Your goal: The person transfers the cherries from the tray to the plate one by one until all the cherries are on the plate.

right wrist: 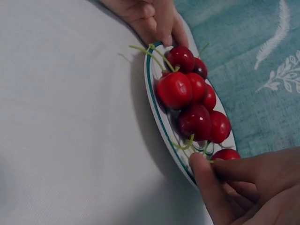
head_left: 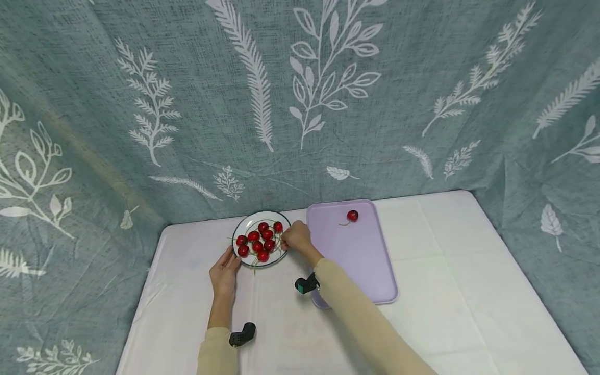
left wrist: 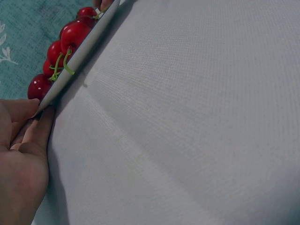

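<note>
From the head view, one cherry (head_left: 352, 215) lies on the lilac tray (head_left: 370, 271); about eight cherries (head_left: 259, 241) remain on the white plate (head_left: 244, 226), so I'd judge the moving barely begun. The left hand (head_left: 224, 273) steadies the plate's near rim, fingers straight. The left wrist view shows fingertips (left wrist: 40, 123) touching the rim (left wrist: 79, 54). Only the right wrist view shows the right hand (right wrist: 243, 187) pinching a green stem (right wrist: 206, 151) at the plate's edge.

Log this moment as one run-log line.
left hand: steadies plate rim | right hand: pinches cherry stem on plate | purple tray: one cherry
</note>
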{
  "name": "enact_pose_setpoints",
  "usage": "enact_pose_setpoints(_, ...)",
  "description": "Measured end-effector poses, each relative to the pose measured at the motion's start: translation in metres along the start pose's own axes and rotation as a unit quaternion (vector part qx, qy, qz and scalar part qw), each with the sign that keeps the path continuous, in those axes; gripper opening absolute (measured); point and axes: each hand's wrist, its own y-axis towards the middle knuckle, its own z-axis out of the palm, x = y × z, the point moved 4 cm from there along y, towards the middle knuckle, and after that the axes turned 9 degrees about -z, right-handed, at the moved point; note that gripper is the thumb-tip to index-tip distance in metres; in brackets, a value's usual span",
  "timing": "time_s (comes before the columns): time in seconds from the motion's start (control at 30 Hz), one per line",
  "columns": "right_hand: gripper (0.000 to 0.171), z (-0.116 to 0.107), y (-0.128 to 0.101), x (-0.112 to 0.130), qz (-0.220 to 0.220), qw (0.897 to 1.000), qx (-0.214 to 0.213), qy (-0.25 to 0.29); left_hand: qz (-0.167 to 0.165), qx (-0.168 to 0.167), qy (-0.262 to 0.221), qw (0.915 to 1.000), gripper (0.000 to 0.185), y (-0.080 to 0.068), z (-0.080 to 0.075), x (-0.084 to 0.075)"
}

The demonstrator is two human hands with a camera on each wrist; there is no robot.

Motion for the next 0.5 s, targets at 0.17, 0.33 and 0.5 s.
enact_pose_setpoints(0.17,0.014,-0.0044,-0.0019,0.0012,-0.009,1.0,0.007,-0.015,0.001,-0.003,-0.007,1.0,0.052,0.0002,0.0023,-0.0015)
enact_pose_setpoints(0.33,0.017,-0.0043,0.0005,-0.0006,-0.048,0.998,0.03,-0.021,-0.006,-0.005,0.0,1.0,0.053,-0.0012,0.0028,-0.0022)
enact_pose_setpoints(0.5,0.017,-0.0039,0.004,-0.0037,-0.072,0.996,0.051,0.006,-0.009,-0.009,0.001,0.9999,0.053,-0.0025,0.0021,-0.0023)
